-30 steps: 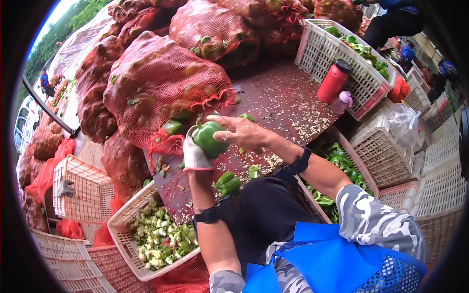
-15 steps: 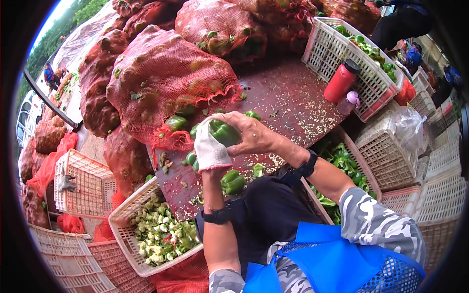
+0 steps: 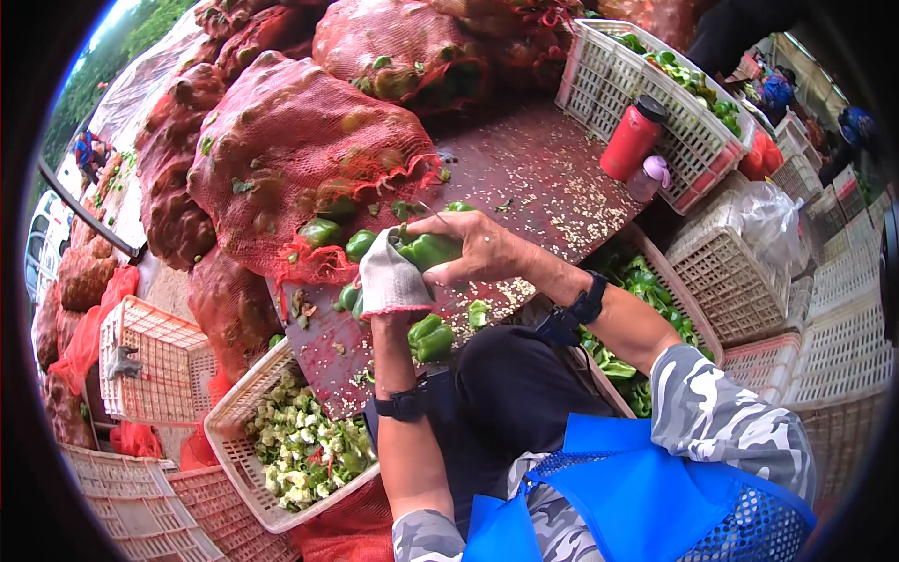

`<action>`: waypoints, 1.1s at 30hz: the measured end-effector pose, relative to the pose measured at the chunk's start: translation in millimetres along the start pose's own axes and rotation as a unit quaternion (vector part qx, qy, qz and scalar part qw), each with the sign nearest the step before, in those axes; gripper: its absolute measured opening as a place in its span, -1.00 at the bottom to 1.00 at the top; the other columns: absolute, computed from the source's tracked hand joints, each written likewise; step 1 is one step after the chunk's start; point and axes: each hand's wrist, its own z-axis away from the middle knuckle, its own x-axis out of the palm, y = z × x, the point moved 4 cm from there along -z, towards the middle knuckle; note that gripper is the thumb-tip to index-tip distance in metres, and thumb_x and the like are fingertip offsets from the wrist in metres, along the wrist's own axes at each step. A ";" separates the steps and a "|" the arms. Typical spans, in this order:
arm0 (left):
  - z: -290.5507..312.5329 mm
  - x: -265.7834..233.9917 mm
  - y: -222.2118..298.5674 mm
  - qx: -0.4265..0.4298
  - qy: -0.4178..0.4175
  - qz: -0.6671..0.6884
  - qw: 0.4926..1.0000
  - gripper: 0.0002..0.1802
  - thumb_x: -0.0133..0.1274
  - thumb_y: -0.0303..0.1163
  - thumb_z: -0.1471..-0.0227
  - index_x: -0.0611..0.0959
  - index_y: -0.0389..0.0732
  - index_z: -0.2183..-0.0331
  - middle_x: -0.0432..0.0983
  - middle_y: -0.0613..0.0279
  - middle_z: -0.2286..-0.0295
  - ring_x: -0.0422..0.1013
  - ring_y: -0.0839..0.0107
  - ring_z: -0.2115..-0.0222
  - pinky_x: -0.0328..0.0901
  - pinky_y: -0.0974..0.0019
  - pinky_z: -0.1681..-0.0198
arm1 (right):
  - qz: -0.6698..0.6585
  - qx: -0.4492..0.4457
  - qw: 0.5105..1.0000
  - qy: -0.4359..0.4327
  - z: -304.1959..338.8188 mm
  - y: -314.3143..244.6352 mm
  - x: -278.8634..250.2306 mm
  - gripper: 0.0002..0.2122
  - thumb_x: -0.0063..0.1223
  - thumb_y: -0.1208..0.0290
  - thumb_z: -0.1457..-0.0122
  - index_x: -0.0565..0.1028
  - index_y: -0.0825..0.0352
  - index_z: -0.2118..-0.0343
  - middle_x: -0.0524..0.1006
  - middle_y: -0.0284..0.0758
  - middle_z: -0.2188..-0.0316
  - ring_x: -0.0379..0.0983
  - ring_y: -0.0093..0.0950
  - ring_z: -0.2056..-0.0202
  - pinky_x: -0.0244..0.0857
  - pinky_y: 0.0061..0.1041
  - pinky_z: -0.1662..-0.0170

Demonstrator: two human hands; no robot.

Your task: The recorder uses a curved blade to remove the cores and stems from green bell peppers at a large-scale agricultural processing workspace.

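Observation:
My left hand (image 3: 393,279), in a whitish knit glove, is closed on a green bell pepper (image 3: 431,251) over the table. From the other side my bare right hand (image 3: 482,245) grips the same pepper, its fingers curled over the top and the thumb below. Whether a small tool is also in the right hand cannot be made out. Just under my wrists lies a green bell pepper (image 3: 431,339), with a cut green piece (image 3: 478,314) beside it. More whole peppers (image 3: 321,232) spill from the open mouth of a red mesh sack (image 3: 309,155) beyond my left hand.
Pale seeds litter the dark red table (image 3: 524,155). A red bottle (image 3: 633,139) and a small purple-lidded bottle (image 3: 648,178) stand at its right, beside a white crate (image 3: 613,80) of peppers. A crate of pepper cores (image 3: 309,445) sits lower left; cut peppers (image 3: 646,300) fill one at right.
Both hands stay on the pepper; my right fingers now lie closer over it, and more of it is covered. The whole view has shifted slightly, moving the table and sacks toward the left.

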 end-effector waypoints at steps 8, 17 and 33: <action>-2.9 58.9 -2.2 0.051 -0.110 0.083 0.989 -0.71 -0.18 -0.36 -0.18 0.58 -0.29 0.20 0.59 0.09 0.36 0.53 0.28 0.42 0.45 0.21 0.40 | -0.101 0.138 0.985 0.035 56.5 7.8 -30.1 -0.50 0.33 0.34 0.01 0.50 0.32 -0.03 0.59 -0.35 0.33 0.51 -0.58 0.31 0.38 -0.48 0.15; 15.3 129.8 49.4 -0.327 -0.151 0.630 0.688 -0.51 -0.19 0.02 -0.12 0.59 -0.21 0.29 0.54 0.09 0.43 0.46 0.17 0.47 0.39 0.18 0.47 | -0.322 0.118 0.913 0.221 148.4 -4.4 -80.1 -0.57 0.17 0.34 -0.09 0.46 0.37 -0.03 0.56 -0.34 0.29 0.47 -0.61 0.27 0.37 -0.60 0.12; 19.9 143.6 77.3 -0.333 -0.322 0.480 0.745 -0.49 -0.31 -0.09 -0.22 0.59 -0.28 0.18 0.56 0.12 0.41 0.48 0.25 0.49 0.42 0.19 0.47 | 0.244 0.177 0.917 0.262 239.8 -44.9 -146.5 -0.44 0.40 0.15 0.06 0.52 0.40 0.05 0.60 -0.19 0.46 0.54 -0.56 0.55 0.43 -0.50 0.24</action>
